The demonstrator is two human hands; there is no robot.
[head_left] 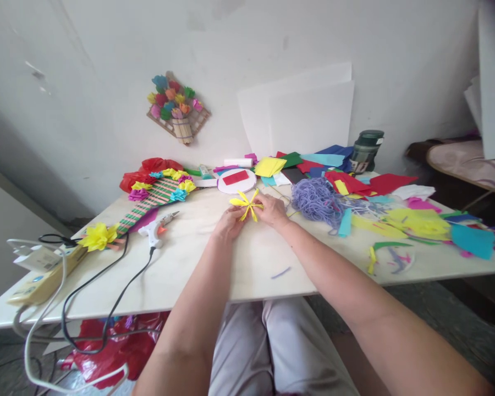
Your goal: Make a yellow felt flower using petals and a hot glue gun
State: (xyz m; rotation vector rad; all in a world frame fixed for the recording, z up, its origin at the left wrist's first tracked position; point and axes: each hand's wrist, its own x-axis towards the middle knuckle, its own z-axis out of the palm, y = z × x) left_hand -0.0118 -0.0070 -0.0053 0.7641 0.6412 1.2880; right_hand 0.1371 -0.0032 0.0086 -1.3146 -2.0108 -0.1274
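Observation:
Both my hands hold a yellow paper flower [248, 205] with several narrow petals spread apart, just above the white table. On its left side, my left hand [230, 220] pinches it with the fingers closed. My right hand [271, 209] grips its right side, fingers closed as well. Right behind the flower lies a white paper disc [247, 187] with a purple rim, bearing a red paper rectangle [235, 177]. A ball of purple yarn [317, 199] rests to the right of my right hand.
A glue gun [152, 234] lies left, its cord running past a power strip [45, 280]. Beyond it is a striped craft panel [154, 201] with paper flowers. Coloured paper sheets [272, 166] and scraps cover the right side, near a dark green jar [367, 151].

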